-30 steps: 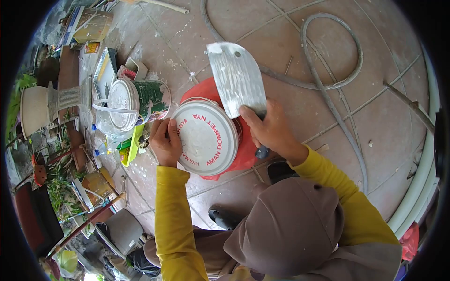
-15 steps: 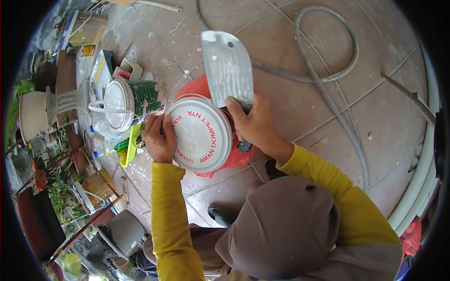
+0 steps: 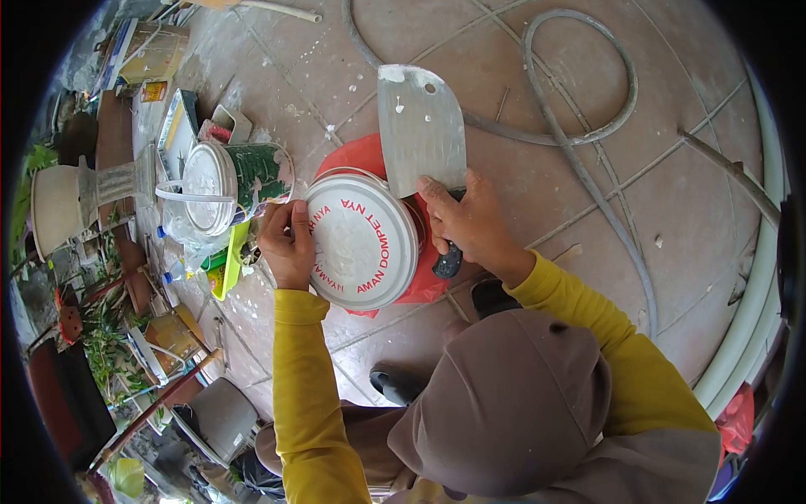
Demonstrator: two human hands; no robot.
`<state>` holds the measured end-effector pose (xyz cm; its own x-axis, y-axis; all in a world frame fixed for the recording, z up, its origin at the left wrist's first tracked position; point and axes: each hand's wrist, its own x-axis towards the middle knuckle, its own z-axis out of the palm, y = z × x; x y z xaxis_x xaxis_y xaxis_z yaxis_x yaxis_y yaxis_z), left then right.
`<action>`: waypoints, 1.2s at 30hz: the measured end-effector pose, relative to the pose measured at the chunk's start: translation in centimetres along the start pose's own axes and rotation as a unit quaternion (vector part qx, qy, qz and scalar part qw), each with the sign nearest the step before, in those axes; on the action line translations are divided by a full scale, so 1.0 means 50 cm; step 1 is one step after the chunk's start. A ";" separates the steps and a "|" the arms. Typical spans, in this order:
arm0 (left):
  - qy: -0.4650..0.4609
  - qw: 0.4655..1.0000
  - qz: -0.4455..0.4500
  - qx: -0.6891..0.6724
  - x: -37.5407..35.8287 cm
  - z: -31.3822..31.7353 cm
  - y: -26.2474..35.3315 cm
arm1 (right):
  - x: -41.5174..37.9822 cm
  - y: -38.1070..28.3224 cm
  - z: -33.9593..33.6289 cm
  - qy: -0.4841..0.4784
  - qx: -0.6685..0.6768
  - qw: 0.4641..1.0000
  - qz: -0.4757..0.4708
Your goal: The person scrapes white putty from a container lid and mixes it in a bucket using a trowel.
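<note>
Head view, right hand: my right hand (image 3: 472, 220) is closed around a wide grey metal scraper with a black handle (image 3: 422, 130), thumb laid along the lower part of its blade.
Head view, scraper position: above the right rim of the lid in the picture, blade directed away from me; whether it touches the rim, I cannot tell. Handle end projects below my fingers.
Head view, scraper surface: one round hole near the far corner; white residue along the far edge, with small white spots below.
Head view, left hand: my left hand (image 3: 287, 244) is at the left rim of the lid, fingers curled, thumb beside them. Whether it grips the rim, I cannot tell.
Head view, hand spacing: hands apart, on opposite sides of the lid.
Head view, lid: round white lid with red lettering (image 3: 361, 244), facing up, in front of me between my hands.
Head view, under lid: crumpled red plastic sheeting (image 3: 348, 154), showing around the lid.
Head view, left side: green cylindrical bucket with peeling white patches (image 3: 262, 175), tilted in the picture, its white lid (image 3: 208, 181) crossed by a white handle; bright lime-green plastic item (image 3: 232, 262) nearby.
Head view, floor: brown tiles (image 3: 520, 76), white-spotted, carrying a looped grey hose (image 3: 606, 204).
</note>
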<state>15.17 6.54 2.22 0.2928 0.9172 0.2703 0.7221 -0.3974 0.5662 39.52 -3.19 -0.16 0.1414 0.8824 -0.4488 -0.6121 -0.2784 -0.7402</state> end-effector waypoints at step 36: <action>0.027 0.986 -0.133 -0.092 -0.017 0.003 -0.023 | 0.006 0.016 0.006 -0.013 0.023 1.000 0.007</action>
<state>14.18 6.19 1.25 0.0710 0.9889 0.1306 0.6421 -0.1455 0.7527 38.83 -3.06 -0.75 0.1131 0.8882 -0.4453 -0.6490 -0.2733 -0.7100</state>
